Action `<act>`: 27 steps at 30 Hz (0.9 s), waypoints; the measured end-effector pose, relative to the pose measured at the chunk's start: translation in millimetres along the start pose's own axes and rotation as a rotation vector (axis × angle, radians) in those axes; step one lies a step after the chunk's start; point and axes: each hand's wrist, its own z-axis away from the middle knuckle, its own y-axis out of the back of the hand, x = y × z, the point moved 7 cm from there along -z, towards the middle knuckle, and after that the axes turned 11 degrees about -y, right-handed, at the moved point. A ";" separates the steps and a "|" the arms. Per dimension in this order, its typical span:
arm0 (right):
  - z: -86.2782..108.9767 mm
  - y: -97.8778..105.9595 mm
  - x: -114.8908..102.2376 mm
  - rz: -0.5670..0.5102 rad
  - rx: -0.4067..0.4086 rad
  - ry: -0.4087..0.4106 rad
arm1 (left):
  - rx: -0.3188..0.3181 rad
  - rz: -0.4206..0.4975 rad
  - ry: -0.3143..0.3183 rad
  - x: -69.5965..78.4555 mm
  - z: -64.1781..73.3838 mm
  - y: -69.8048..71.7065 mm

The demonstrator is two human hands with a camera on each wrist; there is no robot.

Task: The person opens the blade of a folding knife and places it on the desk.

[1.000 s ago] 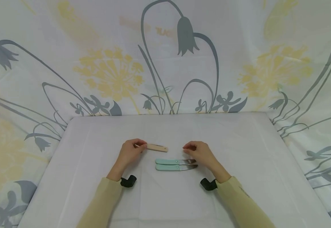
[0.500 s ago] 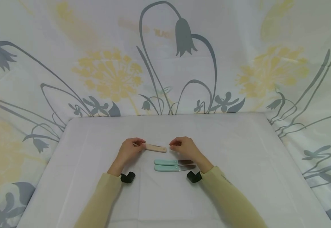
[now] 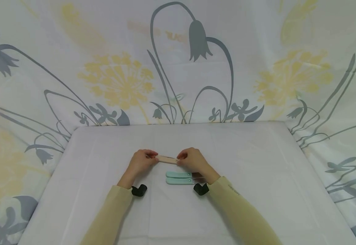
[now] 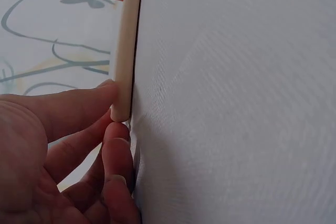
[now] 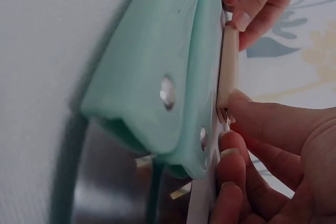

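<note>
A folding knife with a beige handle (image 3: 167, 159) lies slantwise between my two hands, its blade folded into the handle. My left hand (image 3: 140, 162) pinches its left end between thumb and fingers; the left wrist view shows the handle (image 4: 126, 51) close against the white cloth. At the other end, my right hand (image 3: 194, 161) has thumb and fingertips on the pivot end, where thin metal edges show in the right wrist view. Nearer to me, two mint-green knives (image 3: 179, 181) lie side by side, blades out to the right. The right hand and wrist partly hide those blades.
A white cloth covers the table (image 3: 104, 143). Behind it and along both sides hangs a flower-printed curtain (image 3: 245, 61). A black wrist camera (image 3: 200, 189) on the right arm sits close to the mint-green knives' blades.
My right hand has moved left, over the mint-green knives' blades, and taken hold of the beige folding knife's right end. The left hand has kept its hold with hardly any movement.
</note>
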 end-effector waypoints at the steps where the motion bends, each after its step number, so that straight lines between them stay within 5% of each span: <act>1: 0.0 -0.5 -0.1 0.004 0.001 -0.002 | -0.002 0.001 0.000 -0.1 0.2 -0.3; 27: 5.2 -3.5 -2.0 -0.048 0.079 0.000 | 0.022 0.008 -0.002 -0.5 4.1 -1.9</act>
